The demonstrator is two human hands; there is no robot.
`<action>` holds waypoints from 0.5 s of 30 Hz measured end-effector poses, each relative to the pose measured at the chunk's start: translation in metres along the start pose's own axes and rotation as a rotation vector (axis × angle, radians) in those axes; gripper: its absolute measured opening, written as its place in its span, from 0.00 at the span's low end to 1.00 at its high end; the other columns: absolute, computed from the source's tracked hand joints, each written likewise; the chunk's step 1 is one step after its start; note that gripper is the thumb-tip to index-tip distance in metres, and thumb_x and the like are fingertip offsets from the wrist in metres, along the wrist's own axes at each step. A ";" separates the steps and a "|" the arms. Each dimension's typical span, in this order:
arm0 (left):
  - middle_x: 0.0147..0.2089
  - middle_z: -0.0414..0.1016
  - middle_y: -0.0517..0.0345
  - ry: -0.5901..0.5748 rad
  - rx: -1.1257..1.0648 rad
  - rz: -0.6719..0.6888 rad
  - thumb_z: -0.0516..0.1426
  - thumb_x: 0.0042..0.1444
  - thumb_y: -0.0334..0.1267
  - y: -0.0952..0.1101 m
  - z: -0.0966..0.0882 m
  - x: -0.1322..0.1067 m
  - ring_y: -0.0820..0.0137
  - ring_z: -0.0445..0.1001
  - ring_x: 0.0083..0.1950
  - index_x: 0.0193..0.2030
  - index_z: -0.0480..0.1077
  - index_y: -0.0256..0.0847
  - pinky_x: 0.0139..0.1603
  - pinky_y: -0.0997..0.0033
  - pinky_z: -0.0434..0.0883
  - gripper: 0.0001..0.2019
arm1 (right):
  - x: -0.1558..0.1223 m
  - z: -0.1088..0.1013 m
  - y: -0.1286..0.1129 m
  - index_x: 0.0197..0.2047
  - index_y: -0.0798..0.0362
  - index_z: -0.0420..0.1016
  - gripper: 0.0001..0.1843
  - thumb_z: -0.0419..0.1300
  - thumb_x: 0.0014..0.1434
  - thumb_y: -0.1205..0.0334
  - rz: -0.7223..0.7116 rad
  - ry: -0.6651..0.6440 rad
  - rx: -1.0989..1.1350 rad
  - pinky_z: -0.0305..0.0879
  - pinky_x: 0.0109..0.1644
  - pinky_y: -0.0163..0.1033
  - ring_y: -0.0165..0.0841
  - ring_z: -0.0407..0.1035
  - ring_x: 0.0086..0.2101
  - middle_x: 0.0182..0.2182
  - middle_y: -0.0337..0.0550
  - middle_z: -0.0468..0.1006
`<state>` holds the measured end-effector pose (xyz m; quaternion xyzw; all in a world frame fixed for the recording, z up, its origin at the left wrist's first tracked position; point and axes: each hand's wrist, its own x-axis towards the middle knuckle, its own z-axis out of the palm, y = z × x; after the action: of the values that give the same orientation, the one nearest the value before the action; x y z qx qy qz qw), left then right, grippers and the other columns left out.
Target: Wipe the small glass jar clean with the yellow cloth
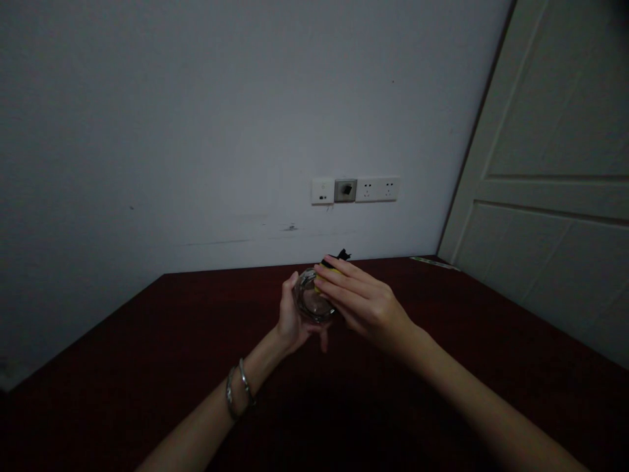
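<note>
My left hand [293, 321] grips a round clear glass dish [317, 305] from its left side and from below, thumb up along the rim. The dish is tilted so that I look into it, above the dark red table. Over its upper right edge, my right hand [366, 295] is closed on a small yellow and black piece [320, 270], pressed against the glass. A ragged black end sticks out past the fingers. Most of this piece is hidden by the fingers, so its exact kind does not show.
A dark red tabletop [196, 328] reaches back to a pale wall [221, 131]. Sockets and switches [376, 189] sit on the wall just above it. At the right stands a white panelled door [550, 196]. A thin patterned strip [435, 263] lies at the back right edge.
</note>
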<state>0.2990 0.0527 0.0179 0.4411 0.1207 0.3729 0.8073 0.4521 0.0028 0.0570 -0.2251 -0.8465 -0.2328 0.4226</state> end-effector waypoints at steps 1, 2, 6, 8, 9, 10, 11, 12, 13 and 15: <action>0.15 0.62 0.61 0.016 -0.025 0.008 0.43 0.52 0.66 0.003 -0.001 0.000 0.78 0.51 0.11 0.21 0.66 0.36 0.08 0.71 0.64 0.32 | 0.000 0.002 0.000 0.51 0.65 0.70 0.16 0.54 0.60 0.75 -0.002 0.006 -0.011 0.65 0.60 0.53 0.43 0.57 0.61 0.53 0.58 0.73; 0.15 0.62 0.60 0.042 -0.052 0.012 0.43 0.51 0.66 0.005 -0.002 0.001 0.78 0.52 0.11 0.21 0.66 0.36 0.08 0.72 0.64 0.32 | -0.001 0.005 -0.001 0.51 0.66 0.71 0.16 0.54 0.60 0.75 -0.002 0.011 -0.024 0.65 0.59 0.53 0.43 0.58 0.60 0.52 0.59 0.74; 0.14 0.64 0.58 0.213 -0.141 -0.042 0.42 0.52 0.66 0.012 -0.005 0.004 0.77 0.53 0.09 0.21 0.68 0.36 0.08 0.72 0.62 0.33 | -0.002 0.016 -0.007 0.50 0.65 0.72 0.15 0.54 0.61 0.71 0.035 0.006 -0.065 0.66 0.59 0.53 0.43 0.62 0.58 0.50 0.58 0.75; 0.12 0.62 0.61 0.275 -0.166 -0.065 0.43 0.53 0.65 0.010 -0.004 0.006 0.76 0.52 0.09 0.23 0.70 0.36 0.08 0.73 0.61 0.33 | -0.003 0.022 -0.012 0.50 0.65 0.72 0.15 0.53 0.61 0.71 0.039 -0.001 -0.062 0.66 0.59 0.51 0.43 0.63 0.57 0.49 0.58 0.76; 0.12 0.62 0.62 0.301 -0.178 -0.056 0.44 0.53 0.63 0.008 -0.003 0.007 0.76 0.54 0.09 0.25 0.71 0.35 0.09 0.73 0.61 0.31 | -0.004 0.024 -0.014 0.50 0.66 0.72 0.15 0.53 0.61 0.71 0.032 -0.006 -0.060 0.66 0.59 0.50 0.42 0.63 0.57 0.49 0.57 0.76; 0.13 0.64 0.61 0.323 -0.193 -0.036 0.47 0.54 0.61 0.005 -0.002 0.009 0.75 0.57 0.10 0.26 0.71 0.35 0.11 0.74 0.62 0.29 | -0.004 0.026 -0.016 0.50 0.66 0.73 0.15 0.52 0.62 0.72 0.022 -0.013 -0.060 0.65 0.59 0.50 0.42 0.63 0.57 0.50 0.57 0.76; 0.15 0.67 0.59 0.344 -0.214 -0.005 0.49 0.55 0.58 0.002 -0.001 0.010 0.75 0.62 0.13 0.26 0.71 0.34 0.14 0.76 0.64 0.26 | -0.005 0.027 -0.018 0.50 0.66 0.73 0.15 0.52 0.62 0.73 0.011 -0.022 -0.059 0.65 0.60 0.49 0.42 0.63 0.57 0.50 0.57 0.75; 0.18 0.69 0.58 0.361 -0.235 0.032 0.51 0.55 0.56 -0.001 0.000 0.011 0.75 0.66 0.16 0.26 0.71 0.34 0.17 0.77 0.65 0.24 | -0.005 0.028 -0.020 0.50 0.66 0.72 0.16 0.51 0.62 0.73 0.001 -0.030 -0.058 0.64 0.60 0.49 0.42 0.63 0.58 0.51 0.57 0.75; 0.21 0.71 0.56 0.361 -0.236 0.062 0.53 0.55 0.54 -0.004 0.000 0.012 0.75 0.69 0.20 0.26 0.70 0.34 0.20 0.79 0.66 0.22 | -0.005 0.029 -0.021 0.51 0.66 0.72 0.16 0.51 0.62 0.73 -0.006 -0.040 -0.054 0.64 0.61 0.49 0.42 0.62 0.58 0.52 0.57 0.74; 0.24 0.72 0.55 0.300 -0.161 0.049 0.51 0.55 0.56 -0.010 -0.002 0.013 0.74 0.72 0.24 0.27 0.70 0.34 0.24 0.79 0.68 0.24 | -0.005 0.028 -0.020 0.52 0.66 0.71 0.17 0.50 0.62 0.73 -0.012 -0.056 -0.034 0.63 0.61 0.49 0.42 0.61 0.59 0.52 0.56 0.74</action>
<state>0.3121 0.0600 0.0102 0.3172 0.1986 0.4626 0.8037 0.4260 0.0022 0.0332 -0.2337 -0.8553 -0.2430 0.3934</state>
